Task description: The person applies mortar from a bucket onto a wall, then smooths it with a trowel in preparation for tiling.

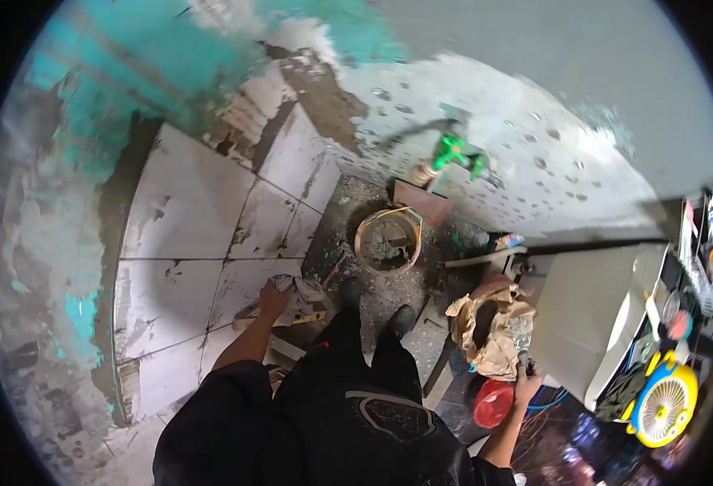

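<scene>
My left hand (274, 301) is low beside the tiled wall, its fingers closed on a crumpled whitish cloth or sheet (298, 290). Below that lies a yellowish level-like bar (312, 313), partly hidden. Out to the right, my right hand (527, 387) is closed around a short dark handle; a grey, speckled blade (521, 332) extends from it, like a trowel's. That blade lies against an open, torn brown paper bag (490, 324). A round bucket (359, 251) with grey mortar in it stands on the floor ahead of my feet.
White tiles (182, 202) cover the lower left wall. A green tap (451, 152) on a pipe juts from the chipped wall above a brown tile (421, 202). To the right are a white appliance (587, 308), a red container (494, 403) and a yellow-blue fan (663, 405).
</scene>
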Motion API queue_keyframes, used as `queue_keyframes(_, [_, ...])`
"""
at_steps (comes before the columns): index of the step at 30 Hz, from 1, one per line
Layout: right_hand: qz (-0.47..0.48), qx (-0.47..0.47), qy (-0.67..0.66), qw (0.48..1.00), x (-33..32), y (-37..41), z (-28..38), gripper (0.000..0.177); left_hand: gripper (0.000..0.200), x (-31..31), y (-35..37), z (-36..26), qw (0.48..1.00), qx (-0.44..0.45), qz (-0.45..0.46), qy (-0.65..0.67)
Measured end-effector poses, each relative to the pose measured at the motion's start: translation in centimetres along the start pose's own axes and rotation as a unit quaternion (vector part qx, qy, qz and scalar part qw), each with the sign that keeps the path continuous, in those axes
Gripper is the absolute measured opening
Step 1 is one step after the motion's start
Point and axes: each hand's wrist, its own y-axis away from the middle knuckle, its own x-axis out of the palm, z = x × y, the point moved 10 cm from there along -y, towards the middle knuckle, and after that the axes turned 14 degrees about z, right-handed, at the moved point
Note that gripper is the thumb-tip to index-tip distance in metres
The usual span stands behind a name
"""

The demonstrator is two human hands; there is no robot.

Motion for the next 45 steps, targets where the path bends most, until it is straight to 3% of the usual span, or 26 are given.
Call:
queue_keyframes(2, [0.007, -0.009, 0.018, 1.000, 0.9, -1.2, 4.6, 0.021, 0.061, -0.4, -0.1, 1.3, 0.999, 0.013, 0.012, 0.046])
queue_keyframes(3, [0.024, -0.064, 0.069, 0.995, 2.1, -1.6, 11.6, 0.022, 0.062, -1.0, 0.0, 1.4, 0.997, -0.004, 0.029, 0.072])
queue_keyframes(4, [0.020, -0.123, 0.116, 0.985, 3.2, -3.0, 12.7, 0.023, 0.063, -1.4, 0.4, 2.0, 0.994, -0.022, 0.047, 0.096])
queue_keyframes(5, [0.072, -0.088, 0.061, 0.992, 5.1, -4.0, 15.3, 0.024, 0.063, -1.8, 0.7, 2.9, 0.994, -0.013, 0.032, 0.104])
queue_keyframes(6, [0.123, -0.051, 0.007, 0.991, 7.9, -5.0, 19.2, 0.024, 0.063, -2.1, 0.7, 4.0, 0.994, -0.003, 0.017, 0.111])
queue_keyframes(12, [0.234, -0.306, 0.050, 0.921, 24.4, -10.3, 39.2, 0.031, 0.063, -4.0, 2.5, 8.4, 0.988, -0.055, -0.034, 0.140])
queue_keyframes(14, [0.309, -0.301, 0.071, 0.899, 31.4, -11.4, 44.7, 0.033, 0.063, -4.1, 3.5, 9.6, 0.984, -0.065, -0.047, 0.158])
queue_keyframes(16, [0.318, -0.331, 0.090, 0.884, 36.7, -11.4, 50.5, 0.036, 0.063, -3.4, 4.2, 12.0, 0.982, -0.051, -0.064, 0.169])
queue_keyframes(17, [0.335, -0.309, 0.163, 0.875, 40.6, -13.0, 50.8, 0.038, 0.063, -3.5, 4.5, 12.5, 0.981, -0.070, -0.056, 0.171])
queue_keyframes(20, [0.364, -0.327, 0.213, 0.846, 47.7, -13.3, 55.7, 0.039, 0.063, -4.3, 5.8, 12.7, 0.975, -0.115, -0.040, 0.185])
queue_keyframes(26, [0.359, -0.335, 0.339, 0.803, 55.6, -13.0, 60.2, 0.040, 0.062, -4.9, 7.0, 13.6, 0.966, -0.164, -0.049, 0.195])
queue_keyframes(31, [0.350, -0.316, 0.383, 0.794, 58.1, -13.1, 61.2, 0.035, 0.061, -4.0, 6.3, 15.7, 0.972, -0.123, -0.115, 0.164])
queue_keyframes(34, [0.348, -0.316, 0.392, 0.791, 58.5, -12.9, 62.1, 0.034, 0.060, -3.5, 6.3, 16.3, 0.958, -0.189, -0.077, 0.201])
queue_keyframes(36, [0.363, -0.286, 0.399, 0.792, 58.4, -12.8, 62.6, 0.034, 0.059, -4.1, 6.1, 15.6, 0.962, -0.171, -0.084, 0.194])
queue_keyframes(42, [0.389, -0.291, 0.432, 0.760, 58.6, -12.2, 64.3, 0.035, 0.058, -3.6, 5.3, 16.2, 0.960, -0.150, -0.093, 0.219])
queue_keyframes(45, [0.371, -0.319, 0.409, 0.770, 58.7, -12.5, 64.8, 0.037, 0.058, -3.4, 5.2, 16.6, 0.959, -0.151, -0.083, 0.224])
